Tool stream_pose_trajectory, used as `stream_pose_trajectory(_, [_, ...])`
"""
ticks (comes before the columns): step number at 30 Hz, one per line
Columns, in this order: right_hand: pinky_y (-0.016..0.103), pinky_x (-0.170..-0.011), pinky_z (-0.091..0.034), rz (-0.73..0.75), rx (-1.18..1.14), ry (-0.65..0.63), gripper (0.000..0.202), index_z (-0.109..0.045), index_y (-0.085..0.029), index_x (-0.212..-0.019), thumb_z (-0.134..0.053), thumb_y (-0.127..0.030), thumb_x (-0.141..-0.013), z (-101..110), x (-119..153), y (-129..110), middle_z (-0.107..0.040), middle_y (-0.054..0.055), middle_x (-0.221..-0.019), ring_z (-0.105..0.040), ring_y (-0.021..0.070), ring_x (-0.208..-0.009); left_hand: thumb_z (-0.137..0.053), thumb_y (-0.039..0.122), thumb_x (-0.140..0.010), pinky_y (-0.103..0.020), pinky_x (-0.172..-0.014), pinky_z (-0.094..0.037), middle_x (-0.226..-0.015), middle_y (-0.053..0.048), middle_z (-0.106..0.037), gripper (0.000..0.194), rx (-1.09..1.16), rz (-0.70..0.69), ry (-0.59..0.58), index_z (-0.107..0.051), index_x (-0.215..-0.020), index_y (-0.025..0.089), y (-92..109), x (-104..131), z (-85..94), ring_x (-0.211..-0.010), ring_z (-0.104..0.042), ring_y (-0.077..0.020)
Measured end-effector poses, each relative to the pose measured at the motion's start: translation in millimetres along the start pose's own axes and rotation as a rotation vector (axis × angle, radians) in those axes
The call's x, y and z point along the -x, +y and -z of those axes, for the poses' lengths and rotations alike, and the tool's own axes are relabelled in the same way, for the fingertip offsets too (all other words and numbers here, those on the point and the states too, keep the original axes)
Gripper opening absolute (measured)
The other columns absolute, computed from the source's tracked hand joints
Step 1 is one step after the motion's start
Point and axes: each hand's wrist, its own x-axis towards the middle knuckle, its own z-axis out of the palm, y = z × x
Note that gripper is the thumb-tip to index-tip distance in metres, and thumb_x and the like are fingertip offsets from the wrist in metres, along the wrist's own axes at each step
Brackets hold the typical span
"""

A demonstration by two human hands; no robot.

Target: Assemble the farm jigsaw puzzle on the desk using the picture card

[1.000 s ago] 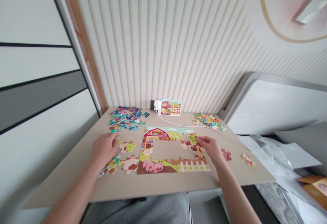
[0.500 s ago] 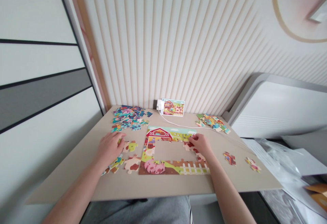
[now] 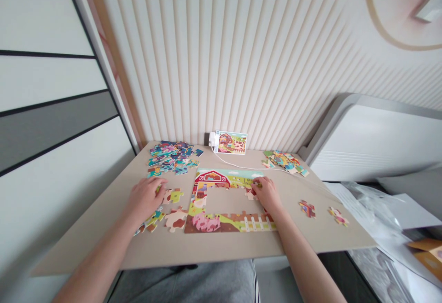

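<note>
A farm jigsaw puzzle (image 3: 214,228) lies on the table, its border joined around a bare middle. My right hand (image 3: 268,195) is at its right side, the fingertips closed on a puzzle piece (image 3: 251,194) with reddish-brown patches. The palm and wrist hide part of the right border. On the left, my left hand (image 3: 147,197) rests palm down over loose pieces, thumb and fingers apart, a bit of yellow-green showing between them. Close by lie a pink and green piece (image 3: 172,195), a cow-patched piece (image 3: 176,219) and several overlapping pieces (image 3: 152,222).
A pile of blue-purple pieces (image 3: 174,155) sits at the back left, another colourful pile (image 3: 286,161) at the back right. A picture card (image 3: 231,142) leans by a white plug (image 3: 212,139), whose cable (image 3: 241,168) crosses the table. Two loose pieces (image 3: 307,209) lie right.
My right hand has shifted slightly left and inward along the puzzle's right side, still at the brown-patched piece. My left hand stays over the loose pieces. The whole view has moved a little.
</note>
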Motion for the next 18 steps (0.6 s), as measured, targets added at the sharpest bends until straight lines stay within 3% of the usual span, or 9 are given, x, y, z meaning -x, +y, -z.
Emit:
stream_pose_trajectory(10, [0.033, -0.095, -0.041, 0.188, 0.072, -0.069, 0.032, -0.076, -0.028, -0.113, -0.046, -0.026, -0.102, 0.0, -2.4, -3.8, -0.068, 0.007, -0.123, -0.061, 0.0228, -0.112, -0.043, 0.035, -0.096, -0.039, -0.094, -0.046, -0.118, -0.007, -0.072, 0.032, -0.015, -0.019, 0.011, -0.07, -0.106, 0.024, -2.8, -0.5, -2.9, -0.108, -0.063, -0.0278])
stream_pose_trajectory(18, [0.035, -0.095, -0.041, 0.181, 0.133, -0.074, 0.031, -0.076, -0.028, -0.114, -0.047, -0.029, -0.103, 1.4, -0.6, -9.2, -0.067, 0.008, -0.125, -0.058, 0.0241, -0.115, -0.042, 0.035, -0.096, -0.04, -0.095, -0.045, -0.117, -0.007, -0.072, 0.032, -0.017, -0.026, -0.001, -0.07, -0.107, 0.024, -1.5, -0.2, -1.3, -0.108, -0.063, -0.028])
